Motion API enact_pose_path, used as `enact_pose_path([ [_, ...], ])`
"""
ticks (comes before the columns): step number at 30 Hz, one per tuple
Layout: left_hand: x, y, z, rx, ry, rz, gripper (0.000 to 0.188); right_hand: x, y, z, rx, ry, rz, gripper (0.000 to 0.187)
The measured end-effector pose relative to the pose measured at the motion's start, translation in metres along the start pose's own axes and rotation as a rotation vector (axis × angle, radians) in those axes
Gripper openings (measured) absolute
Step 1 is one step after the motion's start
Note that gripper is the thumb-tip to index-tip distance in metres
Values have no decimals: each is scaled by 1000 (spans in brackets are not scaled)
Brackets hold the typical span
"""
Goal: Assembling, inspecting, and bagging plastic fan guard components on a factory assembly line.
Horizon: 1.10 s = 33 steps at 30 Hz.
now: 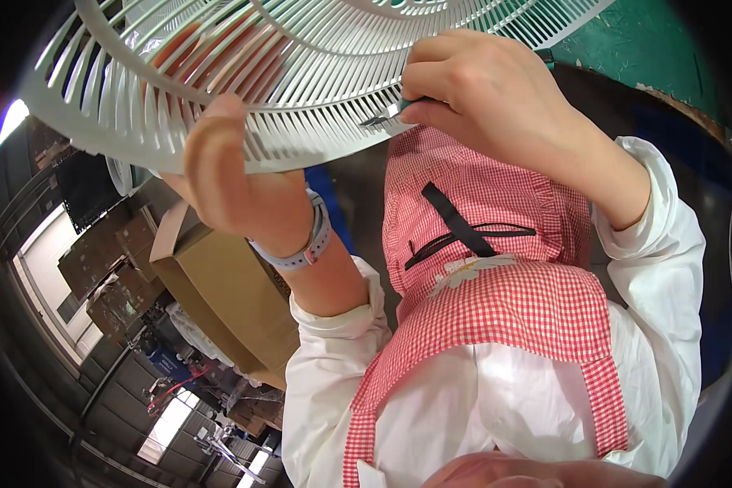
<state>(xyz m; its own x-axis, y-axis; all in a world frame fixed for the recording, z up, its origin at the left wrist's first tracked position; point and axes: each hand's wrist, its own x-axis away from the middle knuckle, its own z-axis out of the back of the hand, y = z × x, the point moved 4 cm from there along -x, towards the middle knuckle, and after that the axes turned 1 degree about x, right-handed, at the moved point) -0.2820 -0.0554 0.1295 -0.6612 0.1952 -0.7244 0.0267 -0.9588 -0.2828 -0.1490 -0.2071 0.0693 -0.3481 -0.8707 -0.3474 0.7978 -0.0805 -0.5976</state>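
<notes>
A large round white plastic fan grille (325, 152) with many thin curved slats is held up at the top of the head view. My left hand (240, 175) grips its near rim, thumb on the side facing me; its fingers show through the slats behind. My right hand (488, 93) is closed round a small knife (380, 119) with a short metal blade and a dark handle mostly hidden in the fingers. The blade lies at the ends of the slats, close to the rim; whether it touches the plastic I cannot tell.
A green surface (651, 49) with a worn edge lies at the upper right. On the left stand an open cardboard box (228, 285) and stacked brown cartons (98, 260). My red-checked apron (496, 317) hangs below the grille.
</notes>
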Motion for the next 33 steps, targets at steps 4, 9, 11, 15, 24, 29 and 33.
enact_pose_path([
  [4,-11,-2,5,81,-5,29,68,-1,-5,6,0,47,50,16],
  [9,-15,2,5,91,-28,-6,57,-7,-13,16,29,12,59,16],
  [11,-15,2,1,177,8,136,45,-7,-14,15,39,2,57,16],
  [15,-13,0,-1,330,117,265,28,-11,-16,23,90,7,201,15],
  [24,-26,7,6,59,-53,104,39,-14,-14,21,37,-34,172,12],
  [29,-27,6,6,40,-54,-24,50,-15,-16,20,74,27,185,12],
  [33,-22,6,4,71,-7,83,52,-16,-11,15,61,65,175,10],
])
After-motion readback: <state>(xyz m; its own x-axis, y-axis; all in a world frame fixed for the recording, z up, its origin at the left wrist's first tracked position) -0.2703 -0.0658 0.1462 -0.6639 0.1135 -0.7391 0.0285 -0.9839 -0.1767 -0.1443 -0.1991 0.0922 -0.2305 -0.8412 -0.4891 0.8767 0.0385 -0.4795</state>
